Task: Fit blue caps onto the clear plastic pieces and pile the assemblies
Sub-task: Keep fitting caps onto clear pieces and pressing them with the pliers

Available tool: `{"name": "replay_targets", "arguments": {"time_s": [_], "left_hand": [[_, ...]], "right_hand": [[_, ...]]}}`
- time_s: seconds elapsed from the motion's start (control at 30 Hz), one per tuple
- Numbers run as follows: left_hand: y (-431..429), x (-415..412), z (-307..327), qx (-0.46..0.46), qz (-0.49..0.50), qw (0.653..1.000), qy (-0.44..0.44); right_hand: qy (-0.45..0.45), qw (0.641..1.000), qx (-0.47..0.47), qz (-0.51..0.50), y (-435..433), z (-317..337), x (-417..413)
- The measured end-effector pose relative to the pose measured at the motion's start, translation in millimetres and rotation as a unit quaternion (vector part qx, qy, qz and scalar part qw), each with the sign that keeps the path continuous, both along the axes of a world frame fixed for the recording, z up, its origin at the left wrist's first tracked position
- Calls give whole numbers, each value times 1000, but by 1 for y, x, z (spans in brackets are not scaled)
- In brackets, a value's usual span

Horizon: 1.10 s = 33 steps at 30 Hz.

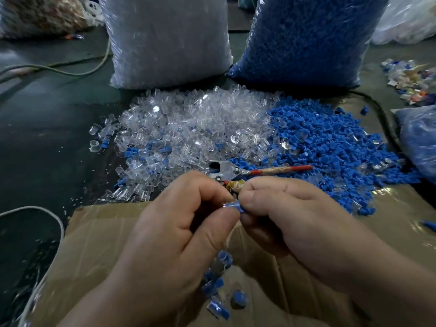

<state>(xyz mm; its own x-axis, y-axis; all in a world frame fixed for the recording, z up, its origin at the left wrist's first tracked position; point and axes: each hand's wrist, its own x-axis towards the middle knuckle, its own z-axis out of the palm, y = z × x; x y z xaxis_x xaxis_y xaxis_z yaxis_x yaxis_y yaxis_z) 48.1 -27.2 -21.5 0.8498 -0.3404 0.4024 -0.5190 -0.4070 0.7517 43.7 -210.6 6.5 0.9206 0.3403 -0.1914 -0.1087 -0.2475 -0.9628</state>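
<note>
Left of centre, the left hand (pixel 179 223) is pinching a clear piece (pixel 226 205) at mid-frame. The right hand (pixel 290 220) is pinching the blue cap (pixel 236 207) on its end. Finished assemblies (pixel 217 291) are lying on the cardboard (pixel 106 232) below.

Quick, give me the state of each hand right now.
Left hand: closed, pinching the clear piece with blue cap.
Right hand: closed, pinching the blue end of that same piece.

Bare cardboard (pixel 389 223) on the right; pliers (pixel 226 169), clear-piece heap (pixel 188 123) and blue-cap heap (pixel 330 147) close ahead.
</note>
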Motion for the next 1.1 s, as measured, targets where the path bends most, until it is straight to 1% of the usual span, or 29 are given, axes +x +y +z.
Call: {"name": "replay_targets", "arguments": {"time_s": [0.03,0.07,0.1,0.17,0.23,0.27,0.33,0.37,0.43,0.5,0.6,0.63,0.7,0.73,0.77,0.87,0.9,0.93,0.97,1.0,1.1], "left_hand": [[1,1,0,16,30,999,-7],[3,3,-1,21,61,998,-3],[4,6,-2,17,81,996,12],[8,10,-5,25,91,994,49],[12,12,-9,61,85,992,72],[13,12,-10,75,82,991,79],[13,11,-11,98,74,987,104],[13,11,-10,116,69,984,114],[12,10,-8,144,60,980,126],[11,8,-5,159,54,978,124],[11,0,-6,200,55,974,91],[11,-3,-7,203,58,974,88],[10,-12,-10,194,58,975,91],[8,-17,-12,193,53,976,91],[6,-22,-14,206,45,974,84],[0,-34,-21,274,14,961,37],[-1,-36,-22,283,7,959,15],[-2,-38,-23,289,0,957,-5],[-3,-39,-23,300,-5,954,-20],[-4,-40,-23,314,-10,949,-40],[-10,-42,-29,336,-24,934,-118]], "right_hand": [[-1,999,-32,0,-2,1,2],[-27,996,-80,-5,-5,4,3],[-63,991,-115,-26,-11,7,4],[-130,977,-144,-92,-27,18,5],[-198,953,-172,-150,-46,31,2],[-234,936,-205,-165,-55,35,-1],[-290,902,-281,-156,-68,40,-16],[-288,890,-326,-140,-70,42,-25],[-257,872,-406,-95,-75,36,-47],[-187,875,-444,-52,-76,20,-67],[-145,847,-508,-50,-71,-9,-90],[-153,837,-523,-46,-70,-16,-96],[-225,812,-533,-77,-68,-25,-104],[-245,797,-546,-86,-71,-27,-105],[-245,788,-557,-92,-73,-29,-105],[-186,808,-559,-32,-69,-29,-99],[-181,800,-571,-27,-67,-26,-98],[-213,805,-551,-54,-69,-29,-98],[-218,799,-556,-70,-72,-34,-97],[-209,791,-571,-68,-72,-37,-95],[-195,791,-578,-59,-72,-40,-92]]}}
